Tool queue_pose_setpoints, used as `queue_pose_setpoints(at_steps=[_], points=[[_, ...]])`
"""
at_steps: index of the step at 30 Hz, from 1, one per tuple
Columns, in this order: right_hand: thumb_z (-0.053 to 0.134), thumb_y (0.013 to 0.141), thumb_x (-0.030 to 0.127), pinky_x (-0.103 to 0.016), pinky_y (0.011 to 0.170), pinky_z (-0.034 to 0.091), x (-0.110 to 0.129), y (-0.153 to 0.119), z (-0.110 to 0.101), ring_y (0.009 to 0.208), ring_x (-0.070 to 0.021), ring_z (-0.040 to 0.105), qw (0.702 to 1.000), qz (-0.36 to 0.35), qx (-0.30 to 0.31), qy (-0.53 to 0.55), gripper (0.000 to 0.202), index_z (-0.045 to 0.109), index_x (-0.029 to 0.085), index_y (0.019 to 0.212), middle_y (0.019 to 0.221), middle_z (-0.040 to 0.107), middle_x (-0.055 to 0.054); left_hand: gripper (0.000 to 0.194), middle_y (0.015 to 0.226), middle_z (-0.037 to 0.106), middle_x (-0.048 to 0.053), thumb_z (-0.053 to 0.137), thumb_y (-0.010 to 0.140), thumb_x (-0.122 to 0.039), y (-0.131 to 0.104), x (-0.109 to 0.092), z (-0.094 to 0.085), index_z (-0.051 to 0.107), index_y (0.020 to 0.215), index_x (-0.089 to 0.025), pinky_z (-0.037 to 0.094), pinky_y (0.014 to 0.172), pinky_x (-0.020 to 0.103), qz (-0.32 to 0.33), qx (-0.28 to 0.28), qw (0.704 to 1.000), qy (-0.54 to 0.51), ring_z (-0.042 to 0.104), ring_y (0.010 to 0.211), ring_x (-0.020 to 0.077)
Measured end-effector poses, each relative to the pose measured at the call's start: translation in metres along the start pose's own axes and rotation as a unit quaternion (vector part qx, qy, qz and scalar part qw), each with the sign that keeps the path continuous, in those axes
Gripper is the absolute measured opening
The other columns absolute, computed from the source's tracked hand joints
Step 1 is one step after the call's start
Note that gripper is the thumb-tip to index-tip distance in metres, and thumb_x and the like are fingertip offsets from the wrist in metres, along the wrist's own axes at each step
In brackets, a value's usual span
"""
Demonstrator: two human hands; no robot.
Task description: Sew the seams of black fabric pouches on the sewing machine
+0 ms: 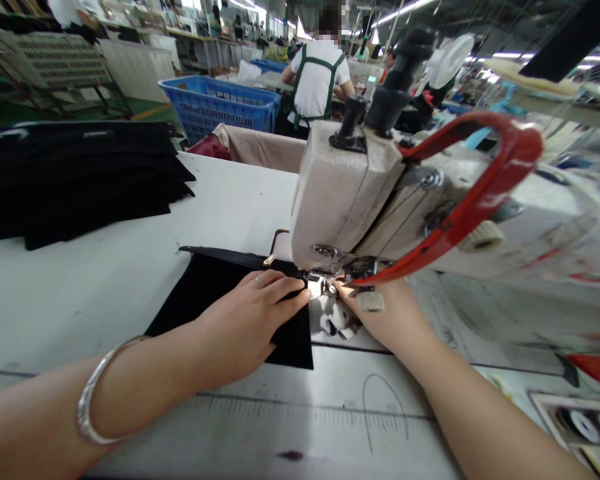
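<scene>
One black fabric panel (195, 283) under the left hand (247, 320), one sewing machine (347, 190) to its right, one fabric stack (80, 180) beyond.

Stretches left forearm (40, 417) in from the lower left corner, bare, sloping gently up towards the centre. Holds left wrist (167, 363) almost straight, in line with the forearm. Lays left hand (245, 317) palm down near the middle of the frame, with fingers (280, 297) close together, slightly bent and pointing right, and with thumb (269, 353) tucked low, mostly hidden. Runs right forearm (485, 400) up from the lower right, also bare, slanting leftwards. Angles right hand (377, 313) inward just right of centre, partly covered, with fingertips near the left ones but apart, leaving most finger pose unreadable.
</scene>
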State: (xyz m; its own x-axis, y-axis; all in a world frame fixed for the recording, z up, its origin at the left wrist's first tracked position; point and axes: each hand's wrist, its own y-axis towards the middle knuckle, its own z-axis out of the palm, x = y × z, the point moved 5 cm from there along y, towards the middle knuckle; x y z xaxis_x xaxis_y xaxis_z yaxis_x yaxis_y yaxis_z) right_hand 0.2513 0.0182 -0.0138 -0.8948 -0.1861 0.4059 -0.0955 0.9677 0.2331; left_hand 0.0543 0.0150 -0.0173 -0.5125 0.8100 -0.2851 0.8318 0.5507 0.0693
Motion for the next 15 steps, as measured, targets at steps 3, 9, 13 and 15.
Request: queue_pose_setpoints(at_steps=[3,9,13,15], points=[[0.052,0.086,0.02,-0.036,0.065,0.049,0.008,-0.009,-0.007,0.077,-0.0263,0.066,0.996,-0.059,0.005,-0.061,0.017,0.069,0.017,0.086,0.087,0.072,-0.011,0.084,0.144,0.048,0.009,0.057,0.063,-0.004,-0.001,0.001,0.001,0.043,0.145,-0.018,0.034,0.113,0.05,0.001,0.0,1.0,-0.004,0.042,0.13,0.0312],[0.058,0.088,0.03,-0.037,0.057,0.049,0.027,-0.02,0.0,0.068,-0.0271,0.066,0.957,-0.185,0.089,-0.204,0.04,0.063,0.02,0.127,0.097,0.073,-0.011,0.085,0.146,0.047,0.009,0.054,0.06,-0.003,-0.002,0.0,0.001,0.044,0.143,-0.017,0.034,0.114,0.049,0.004,0.003,1.0,0.01,0.039,0.134,0.0314],[0.061,0.083,0.025,-0.036,0.054,0.048,0.034,-0.022,0.004,0.064,-0.0258,0.065,0.948,-0.21,0.059,-0.232,0.047,0.061,0.019,0.13,0.097,0.074,-0.013,0.085,0.142,0.051,0.012,0.052,0.056,-0.002,0.0,-0.003,-0.002,0.046,0.141,-0.012,0.036,0.113,0.048,0.023,-0.007,1.0,0.019,0.043,0.131,0.0309],[0.061,0.079,0.019,-0.035,0.055,0.049,0.036,-0.024,0.006,0.065,-0.0249,0.065,0.947,-0.219,0.044,-0.23,0.048,0.064,0.017,0.127,0.101,0.074,-0.014,0.084,0.14,0.053,0.012,0.051,0.056,-0.002,0.0,-0.004,-0.004,0.047,0.139,-0.011,0.037,0.113,0.047,0.027,-0.012,0.999,0.024,0.045,0.13,0.03]])
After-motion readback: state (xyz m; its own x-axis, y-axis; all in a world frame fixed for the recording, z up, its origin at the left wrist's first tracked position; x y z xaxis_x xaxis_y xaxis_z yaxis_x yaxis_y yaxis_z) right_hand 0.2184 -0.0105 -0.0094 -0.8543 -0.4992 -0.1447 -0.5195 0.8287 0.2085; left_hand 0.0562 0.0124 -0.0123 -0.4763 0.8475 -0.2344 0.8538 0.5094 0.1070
